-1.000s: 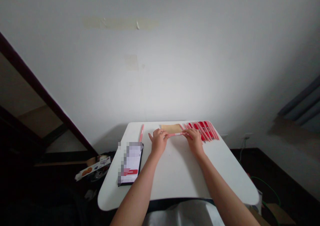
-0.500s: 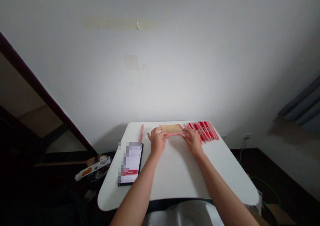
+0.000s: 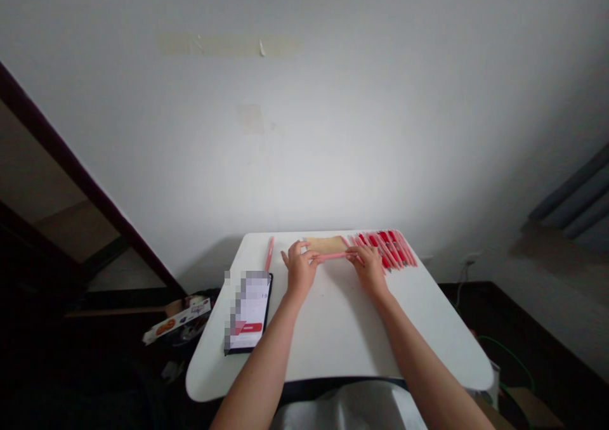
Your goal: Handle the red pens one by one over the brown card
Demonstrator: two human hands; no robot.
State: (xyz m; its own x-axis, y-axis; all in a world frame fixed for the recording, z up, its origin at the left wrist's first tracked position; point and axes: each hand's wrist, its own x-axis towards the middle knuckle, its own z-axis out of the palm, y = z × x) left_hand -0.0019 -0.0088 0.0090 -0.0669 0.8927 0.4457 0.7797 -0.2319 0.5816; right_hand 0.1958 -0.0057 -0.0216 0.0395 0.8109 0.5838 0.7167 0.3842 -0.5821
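Observation:
My left hand [image 3: 299, 267] and my right hand [image 3: 368, 265] rest on the far part of a white table [image 3: 342, 328], each pinching one end of a pink pen [image 3: 333, 256] that lies crosswise between them. Just behind the pen lies a tan paper packet [image 3: 326, 245]. A row of several red and pink pens [image 3: 387, 247] lies side by side right of my right hand. One single pink pen [image 3: 269, 253] lies apart to the left of my left hand.
A phone [image 3: 250, 311] with a lit screen lies near the table's left edge. A white wall stands close behind the table. A printed box [image 3: 176, 320] and clutter lie on the dark floor at left; cables run on the floor at right.
Both hands have shifted very slightly with the pink pen between them; otherwise nothing has visibly moved.

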